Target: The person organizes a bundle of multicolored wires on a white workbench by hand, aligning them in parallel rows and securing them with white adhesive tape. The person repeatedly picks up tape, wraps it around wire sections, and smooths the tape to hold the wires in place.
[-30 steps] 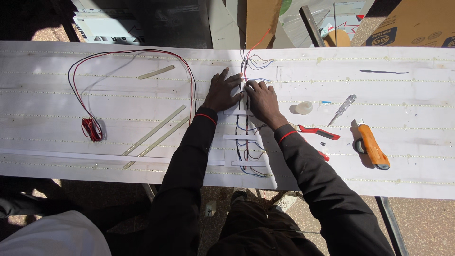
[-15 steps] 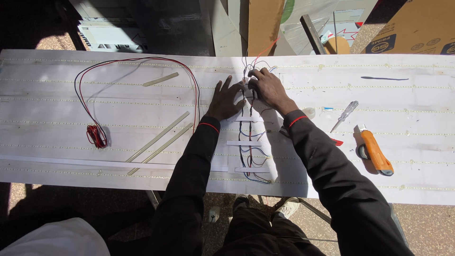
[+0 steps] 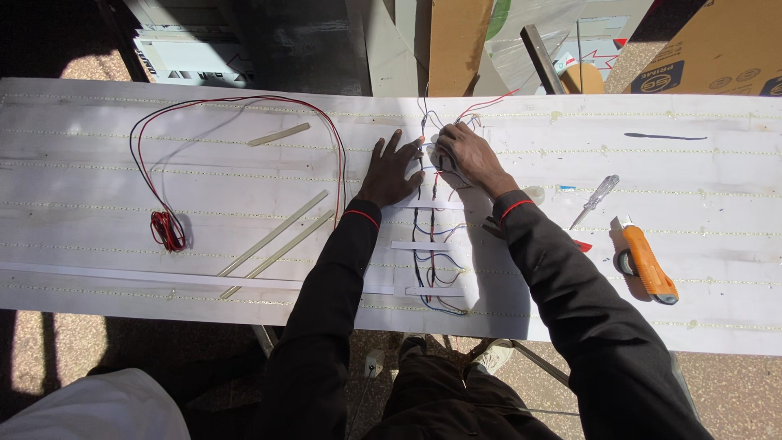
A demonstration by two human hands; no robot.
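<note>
Hands (image 3: 389, 173) (image 3: 466, 158) press thin wires (image 3: 432, 163) on white panel (image 3: 717, 220).

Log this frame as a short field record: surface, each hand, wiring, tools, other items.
surface: long white panel with rows of small dots
left hand: flat on the panel, fingers spread, beside the wires
right hand: fingers curled on the thin wire bundle
loose cable: red and black loop, coiled end at left
tools: screwdriver, orange utility knife, right of the hands
other: pale strips
</note>
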